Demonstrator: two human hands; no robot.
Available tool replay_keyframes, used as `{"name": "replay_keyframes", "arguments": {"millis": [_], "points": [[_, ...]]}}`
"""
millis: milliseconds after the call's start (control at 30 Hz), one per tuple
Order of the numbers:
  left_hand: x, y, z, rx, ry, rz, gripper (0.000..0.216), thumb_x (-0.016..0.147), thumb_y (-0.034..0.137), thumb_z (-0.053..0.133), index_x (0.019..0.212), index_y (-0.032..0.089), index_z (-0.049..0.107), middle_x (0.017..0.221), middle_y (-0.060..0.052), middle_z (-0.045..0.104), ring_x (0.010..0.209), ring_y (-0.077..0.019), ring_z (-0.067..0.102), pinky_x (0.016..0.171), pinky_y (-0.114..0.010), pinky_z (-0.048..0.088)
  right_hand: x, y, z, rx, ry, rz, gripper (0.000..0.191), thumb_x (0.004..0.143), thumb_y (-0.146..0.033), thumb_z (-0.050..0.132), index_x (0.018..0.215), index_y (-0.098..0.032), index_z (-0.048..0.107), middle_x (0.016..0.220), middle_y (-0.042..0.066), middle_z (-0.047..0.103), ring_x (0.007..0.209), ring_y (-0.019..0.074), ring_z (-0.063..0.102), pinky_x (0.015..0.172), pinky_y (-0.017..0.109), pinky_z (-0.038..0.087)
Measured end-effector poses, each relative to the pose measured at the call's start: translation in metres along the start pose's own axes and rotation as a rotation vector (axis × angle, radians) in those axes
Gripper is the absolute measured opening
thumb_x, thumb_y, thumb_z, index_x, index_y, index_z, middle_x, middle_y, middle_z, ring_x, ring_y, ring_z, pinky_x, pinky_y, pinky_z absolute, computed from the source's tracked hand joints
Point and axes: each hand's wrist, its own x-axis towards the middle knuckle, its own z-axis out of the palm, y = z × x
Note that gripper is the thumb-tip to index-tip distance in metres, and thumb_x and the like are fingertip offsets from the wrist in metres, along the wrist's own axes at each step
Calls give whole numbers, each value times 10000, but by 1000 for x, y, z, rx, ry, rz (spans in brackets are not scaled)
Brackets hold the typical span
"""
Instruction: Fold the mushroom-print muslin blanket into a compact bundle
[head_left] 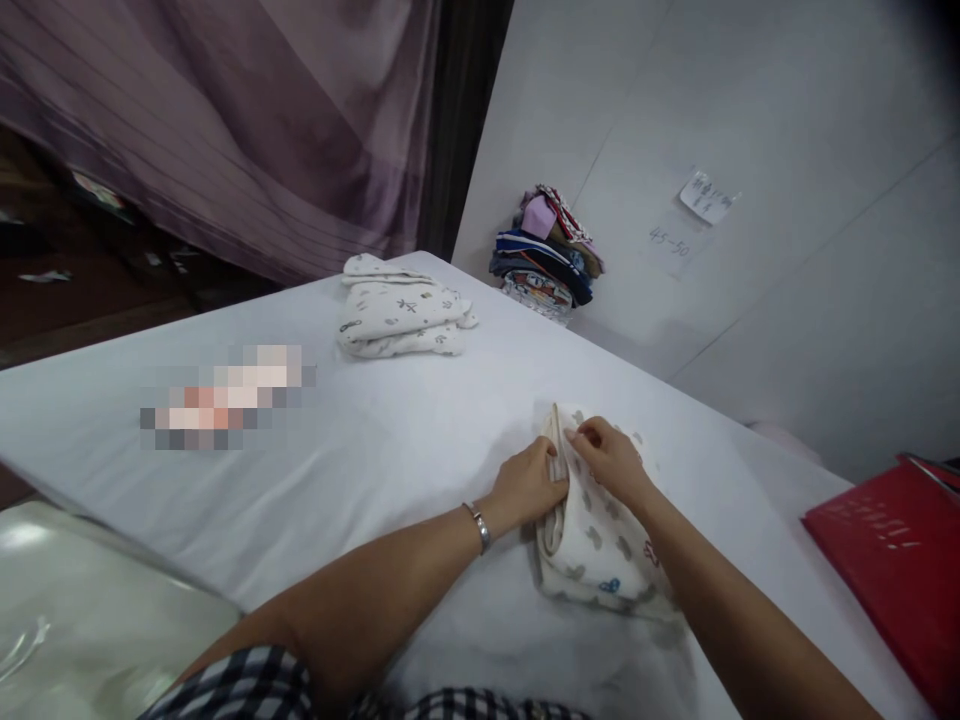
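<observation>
A folded white cloth [600,535] with grey, blue and red prints lies on the white-covered table in front of me. My left hand [529,482], with a silver bracelet at the wrist, closes on the cloth's left folded edge. Its fingertips go partly out of sight between the layers. Bent over the top of the same cloth, my right hand [606,458] pinches it near the upper left corner. Farther back rests a second folded white cloth [405,310] with small dark prints, apart from both hands.
A blurred-out patch [225,400] covers something on the table [300,500] at left. Stacked clothes [544,255] stand by the wall at the back. A red box-like object [885,560] is at right, a shiny pale surface [90,620] at lower left, and a purple curtain [300,130] hangs behind.
</observation>
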Motion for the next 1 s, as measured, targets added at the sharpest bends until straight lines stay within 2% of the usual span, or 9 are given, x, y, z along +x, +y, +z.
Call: {"name": "replay_keyframes", "arguments": {"millis": [100,167,300,400,533,633,700,867,1000], "points": [[1,-1,1,82,-25,51,221,724,290,540,932,214,551,890,-40,626,801,-199,572,676,-269,387,-14,-2,4,1,-170,55,227,730,-437,585,717,-211,575,588,-8,579,522,133,494,482,241,325],[1,-1,1,103,-32,50,192,725,301,536,896,215,554,887,-41,632,802,-205,576,665,-271,386,-17,4,6,137,-212,131,205,730,-400,559,666,-206,538,544,-20,545,469,117,460,445,231,311],[0,-1,3,105,-38,18,287,719,374,557,957,214,543,920,-52,638,825,-222,584,673,-282,393,-22,12,5,406,-199,274,282,777,-466,492,667,-206,488,501,-38,501,394,101,418,385,221,299],[-2,1,4,129,-44,21,328,729,368,552,1012,204,522,973,-75,632,854,-235,590,698,-294,401,-27,7,6,273,-213,237,342,782,-523,500,667,-200,516,486,-32,499,410,106,435,404,223,310],[-4,2,4,132,-62,20,402,716,422,579,1050,208,509,973,-79,631,867,-250,593,702,-304,405,-29,7,13,164,-186,144,235,717,-417,587,649,-195,553,554,-14,548,499,115,478,460,225,337],[-2,2,2,120,-78,-16,461,664,468,627,1028,206,524,917,-71,635,835,-253,589,672,-302,397,-30,18,13,418,-208,293,226,721,-426,558,681,-207,519,455,-57,464,382,100,397,384,223,296],[0,2,1,105,-84,-4,378,656,427,634,953,209,552,883,-52,633,810,-235,579,647,-289,383,-32,24,10,571,-177,380,250,709,-450,571,690,-214,491,419,-74,428,345,95,368,355,219,280],[5,1,1,-74,-99,-23,129,638,289,612,715,190,581,703,8,594,671,-148,523,565,-241,337,-39,22,11,636,-147,387,251,688,-436,601,674,-212,490,417,-71,439,349,90,385,350,211,284],[9,-1,6,-324,-87,-77,111,626,270,599,630,166,560,600,40,527,588,-106,461,521,-215,320,-39,13,17,561,-132,324,244,723,-433,574,665,-211,492,408,-77,421,344,88,375,347,209,267]]}}
